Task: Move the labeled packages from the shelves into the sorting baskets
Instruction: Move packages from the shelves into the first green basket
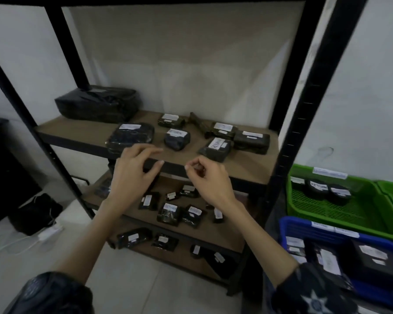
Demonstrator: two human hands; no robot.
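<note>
Two hands (pixel 132 171) (pixel 208 177), seven packages (pixel 177 138) on the upper shelf, two baskets (pixel 372 214) (pixel 288 227).

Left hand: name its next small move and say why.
Probably reach forward and grip the wide black package at the front left of the shelf. The left hand hovers open and empty just short of it, nearer than any other package, while the right hand holds nothing.
</note>
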